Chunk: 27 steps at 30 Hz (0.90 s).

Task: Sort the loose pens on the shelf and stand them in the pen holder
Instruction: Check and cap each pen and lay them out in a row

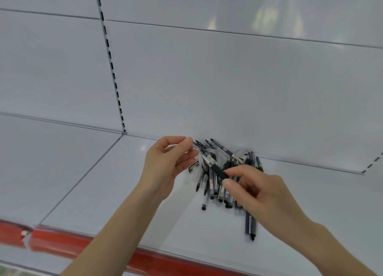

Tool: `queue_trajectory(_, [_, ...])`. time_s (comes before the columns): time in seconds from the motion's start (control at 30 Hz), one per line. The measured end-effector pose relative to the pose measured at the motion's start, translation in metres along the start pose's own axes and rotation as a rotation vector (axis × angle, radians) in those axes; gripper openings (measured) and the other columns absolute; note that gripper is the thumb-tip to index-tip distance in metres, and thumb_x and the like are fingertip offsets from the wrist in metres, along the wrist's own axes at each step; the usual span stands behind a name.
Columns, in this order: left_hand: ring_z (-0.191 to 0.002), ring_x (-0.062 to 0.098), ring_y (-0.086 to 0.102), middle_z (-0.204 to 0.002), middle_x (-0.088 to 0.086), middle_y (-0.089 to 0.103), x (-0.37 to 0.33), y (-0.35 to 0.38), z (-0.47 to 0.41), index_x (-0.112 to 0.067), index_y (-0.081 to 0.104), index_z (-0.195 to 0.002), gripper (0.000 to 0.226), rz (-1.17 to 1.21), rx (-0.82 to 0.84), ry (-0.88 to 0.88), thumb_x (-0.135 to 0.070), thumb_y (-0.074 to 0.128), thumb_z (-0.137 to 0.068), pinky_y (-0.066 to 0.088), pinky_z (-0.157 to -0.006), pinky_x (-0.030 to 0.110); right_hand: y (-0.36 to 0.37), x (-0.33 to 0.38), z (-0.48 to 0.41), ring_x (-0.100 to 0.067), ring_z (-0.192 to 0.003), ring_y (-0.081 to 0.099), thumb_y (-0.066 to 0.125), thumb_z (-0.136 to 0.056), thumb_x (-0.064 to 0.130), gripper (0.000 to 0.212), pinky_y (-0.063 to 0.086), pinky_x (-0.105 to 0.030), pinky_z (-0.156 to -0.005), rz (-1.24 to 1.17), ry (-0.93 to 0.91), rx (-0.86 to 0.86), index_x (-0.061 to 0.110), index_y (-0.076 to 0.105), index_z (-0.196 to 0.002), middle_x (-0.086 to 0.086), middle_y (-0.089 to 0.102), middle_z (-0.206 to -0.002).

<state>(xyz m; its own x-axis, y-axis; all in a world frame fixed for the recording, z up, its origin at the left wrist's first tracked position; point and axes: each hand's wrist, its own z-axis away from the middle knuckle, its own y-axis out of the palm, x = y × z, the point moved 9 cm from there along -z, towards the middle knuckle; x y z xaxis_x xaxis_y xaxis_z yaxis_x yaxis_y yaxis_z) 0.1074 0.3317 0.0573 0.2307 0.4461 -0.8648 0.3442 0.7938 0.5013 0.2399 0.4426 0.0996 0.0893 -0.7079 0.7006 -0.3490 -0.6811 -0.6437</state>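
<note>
Right hand [263,192] pinches 1 black pen [217,170]; left hand [163,163] pinches other end.

Left hand [165,163] and right hand [259,190] bare, fingers slim. Left forearm [116,224] and right forearm [331,244] bare from wrist to the frame edge, slender. Right thumbnail [227,182] short, rounded. Outlines slightly blurred, finer detail unreadable.

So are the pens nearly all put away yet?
Not yet. Nothing looks done: the pens lie in a jumbled heap on the shelf, and no pen holder is in view. The left hand and right hand pinch one pen above it. Every other pen is left to stand.
</note>
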Motion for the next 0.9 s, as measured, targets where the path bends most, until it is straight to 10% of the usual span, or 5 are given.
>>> queue_trajectory(0.67, [-0.064, 0.015, 0.062, -0.065, 0.001, 0.063, 0.005, 0.029, 0.022, -0.01, 0.062, -0.081, 0.01, -0.069, 0.053, 0.165, 0.0, 0.065, -0.079, 0.056, -0.066, 0.027, 0.006, -0.009, -0.004, -0.02, -0.052, 0.045, 0.051, -0.09, 0.024, 0.022, 0.037, -0.027, -0.051, -0.047, 0.032, -0.045, 0.012, 0.055, -0.072, -0.006, 0.052, -0.06])
queue_trajectory(0.9, [-0.062, 0.018, 0.064, -0.062, 0.002, 0.066, 0.011, 0.014, 0.011, -0.009, 0.062, -0.08, 0.008, -0.138, 0.004, 0.104, -0.002, 0.065, -0.08, 0.058, -0.065, 0.027, 0.023, -0.026, -0.015, -0.003, -0.048, 0.048, 0.049, -0.092, 0.025, 0.023, 0.038, -0.013, -0.051, -0.048, 0.109, 0.059, 0.013, 0.057, -0.074, 0.008, 0.059, -0.056])
